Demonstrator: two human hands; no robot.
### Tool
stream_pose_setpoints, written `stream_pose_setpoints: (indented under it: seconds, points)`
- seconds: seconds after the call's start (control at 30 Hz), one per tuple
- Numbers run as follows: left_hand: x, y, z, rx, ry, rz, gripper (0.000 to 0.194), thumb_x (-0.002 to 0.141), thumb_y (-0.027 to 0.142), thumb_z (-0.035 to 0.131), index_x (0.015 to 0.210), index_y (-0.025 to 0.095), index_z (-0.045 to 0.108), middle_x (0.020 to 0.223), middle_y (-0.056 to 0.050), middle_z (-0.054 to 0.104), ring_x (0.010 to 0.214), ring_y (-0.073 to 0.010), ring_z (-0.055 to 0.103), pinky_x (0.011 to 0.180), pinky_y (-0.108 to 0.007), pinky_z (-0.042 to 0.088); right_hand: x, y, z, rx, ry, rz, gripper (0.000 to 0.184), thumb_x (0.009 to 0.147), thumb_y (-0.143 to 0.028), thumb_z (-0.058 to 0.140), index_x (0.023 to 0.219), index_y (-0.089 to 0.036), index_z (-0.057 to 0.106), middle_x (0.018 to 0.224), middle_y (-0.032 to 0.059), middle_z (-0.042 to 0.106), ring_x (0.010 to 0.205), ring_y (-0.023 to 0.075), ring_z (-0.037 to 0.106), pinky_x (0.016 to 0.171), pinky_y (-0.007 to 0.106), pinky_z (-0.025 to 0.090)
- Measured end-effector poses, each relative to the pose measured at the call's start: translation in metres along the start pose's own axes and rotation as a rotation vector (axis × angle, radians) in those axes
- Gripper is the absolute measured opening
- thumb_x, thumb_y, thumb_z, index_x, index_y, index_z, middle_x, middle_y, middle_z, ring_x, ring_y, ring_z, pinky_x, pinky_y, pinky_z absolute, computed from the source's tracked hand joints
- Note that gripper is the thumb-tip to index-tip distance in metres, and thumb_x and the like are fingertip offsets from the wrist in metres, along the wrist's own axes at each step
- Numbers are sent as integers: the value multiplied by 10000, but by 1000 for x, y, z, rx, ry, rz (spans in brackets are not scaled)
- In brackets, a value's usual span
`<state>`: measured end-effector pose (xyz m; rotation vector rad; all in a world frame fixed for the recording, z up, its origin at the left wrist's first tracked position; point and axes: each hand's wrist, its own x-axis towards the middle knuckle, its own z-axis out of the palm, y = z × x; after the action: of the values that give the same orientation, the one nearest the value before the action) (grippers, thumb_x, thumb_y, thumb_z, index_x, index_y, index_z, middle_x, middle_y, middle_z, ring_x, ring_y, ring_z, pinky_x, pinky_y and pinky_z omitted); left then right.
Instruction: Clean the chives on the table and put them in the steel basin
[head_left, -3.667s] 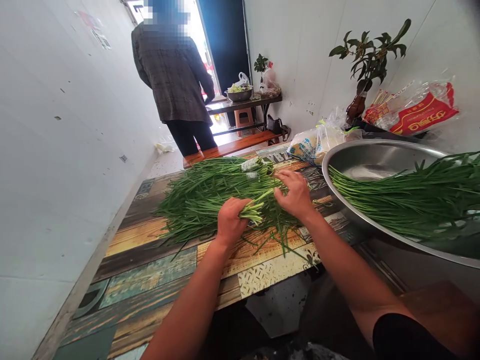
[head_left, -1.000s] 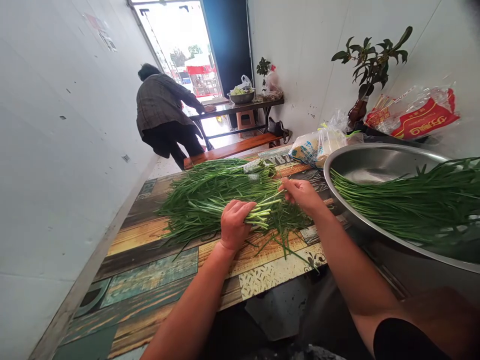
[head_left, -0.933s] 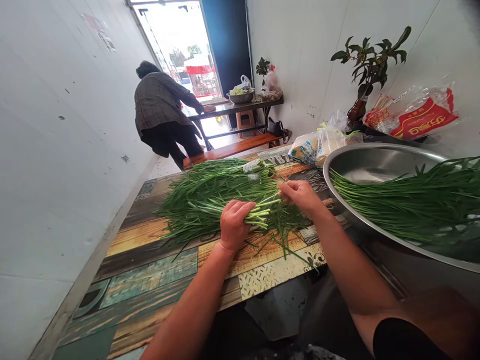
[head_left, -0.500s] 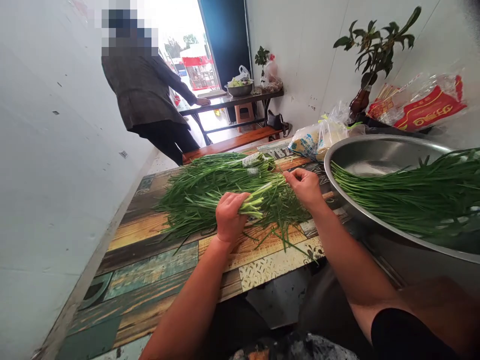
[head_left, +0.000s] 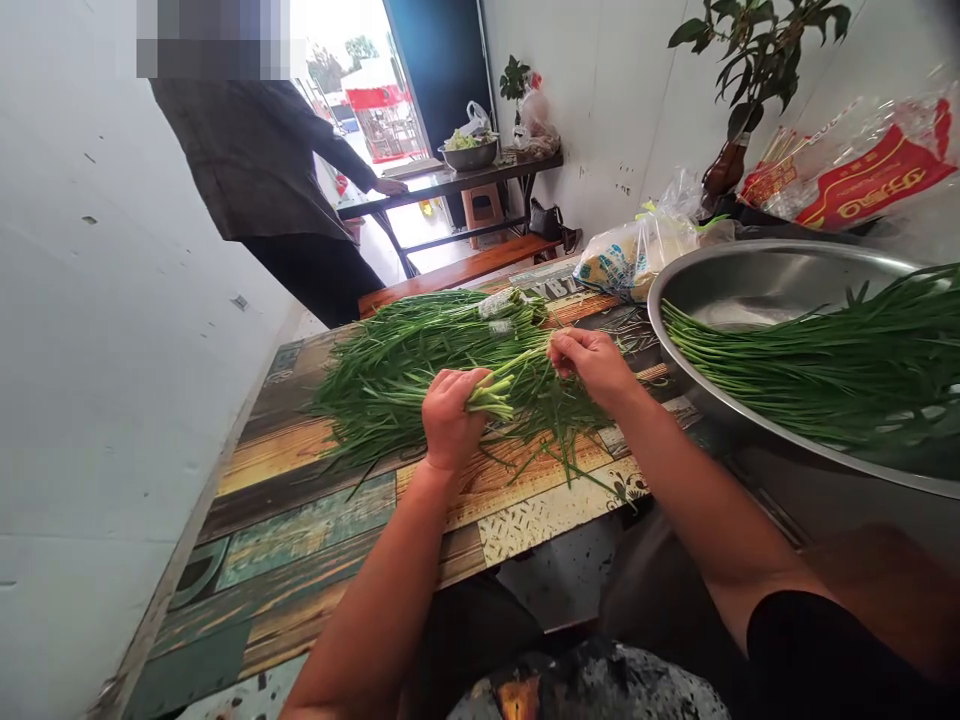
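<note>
My left hand (head_left: 451,418) is closed around a small bunch of garlic chives (head_left: 493,397), whose pale cut ends stick out to the right of the fist. Close by on the right, my right hand (head_left: 591,370) pinches thin chive stalks at the fingertips; exactly how many is too small to make out. Behind and under both hands lies a pile of chives (head_left: 390,345) on the wood-patterned table (head_left: 315,530). Part of it is bundled with whitish bands (head_left: 496,305). Loose chive scraps (head_left: 559,455) lie below my right hand.
At the right stands a large steel basin (head_left: 667,345) with long chives (head_left: 810,370) in it. A plastic bag (head_left: 630,260), a plant in a brown vase (head_left: 724,170) and red packaging (head_left: 877,180) sit behind. Another person (head_left: 255,160) stands at the far table (head_left: 442,188).
My right hand has moved slightly left, nearer the bunch in my left hand. The view has tilted slightly, and the other person appears farther left and higher.
</note>
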<state>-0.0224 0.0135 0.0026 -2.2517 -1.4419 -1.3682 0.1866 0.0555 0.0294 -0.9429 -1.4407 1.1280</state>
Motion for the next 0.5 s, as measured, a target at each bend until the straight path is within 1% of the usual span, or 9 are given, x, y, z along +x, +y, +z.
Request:
stream_pose_setpoints:
  seconds: [0.1, 0.2, 0.27, 0.3, 0.33, 0.4, 0.43, 0.47, 0.5]
  points:
    - [1, 0, -1, -9, 21, -4, 161, 859, 208, 522, 892, 198, 679, 831, -29, 711, 763, -158, 603, 748, -291, 462, 4, 3, -5, -121, 139, -61, 365, 796, -471, 543, 575, -180, 531, 583, -8, 512, 523, 92, 441, 517, 243, 358]
    - [1, -1, -1, -21, 71, -15, 153, 858, 214, 525, 880, 195, 675, 825, -28, 708, 745, -151, 597, 738, -287, 461, 6, 7, -10, -342, 257, -103, 409, 824, -487, 515, 550, -183, 515, 555, -5, 494, 546, 108, 441, 545, 256, 339]
    - [1, -3, -1, -21, 97, -43, 144, 851, 226, 536, 887, 194, 672, 819, -25, 701, 747, -149, 597, 737, -288, 464, 4, 10, -10, -540, 222, -126, 490, 841, -516, 508, 485, -180, 487, 519, -4, 452, 566, 118, 449, 564, 263, 328]
    - [0, -4, 0, -23, 109, -60, 143, 845, 230, 541, 893, 192, 670, 817, -24, 697, 752, -149, 600, 738, -288, 467, 2, 11, -8, -630, 176, -145, 517, 853, -516, 505, 463, -177, 488, 534, 4, 463, 587, 123, 468, 580, 266, 334]
    - [0, -4, 0, -28, 119, -75, 145, 840, 229, 542, 900, 189, 667, 818, -24, 694, 759, -149, 604, 738, -288, 470, 0, 12, -5, -702, 126, -173, 509, 860, -500, 512, 471, -172, 520, 593, 19, 511, 628, 133, 502, 605, 269, 353]
    - [0, -6, 0, -43, 139, -101, 151, 836, 226, 537, 910, 184, 661, 825, -25, 689, 769, -148, 612, 735, -286, 476, -5, 13, 3, -810, 66, -270, 362, 857, -423, 557, 617, -169, 651, 870, 65, 620, 801, 172, 570, 697, 285, 401]
    - [0, -6, 0, -50, 148, -114, 150, 838, 230, 536, 911, 183, 658, 830, -26, 688, 770, -147, 615, 732, -285, 478, -7, 14, 8, -853, 57, -327, 262, 853, -372, 574, 732, -175, 696, 1026, 84, 619, 902, 192, 575, 754, 298, 413]
    - [-1, -6, 0, -56, 154, -128, 149, 842, 236, 534, 912, 185, 655, 834, -26, 687, 770, -147, 618, 728, -285, 480, -9, 14, 12, -893, 47, -373, 206, 853, -334, 579, 820, -180, 712, 1120, 96, 601, 970, 208, 565, 800, 313, 413]
    - [-1, -6, 0, -61, 159, -139, 145, 846, 241, 534, 911, 187, 653, 836, -25, 686, 770, -147, 621, 726, -285, 481, -10, 14, 16, -932, 27, -394, 205, 863, -321, 570, 844, -178, 716, 1123, 106, 607, 985, 217, 561, 821, 327, 410]
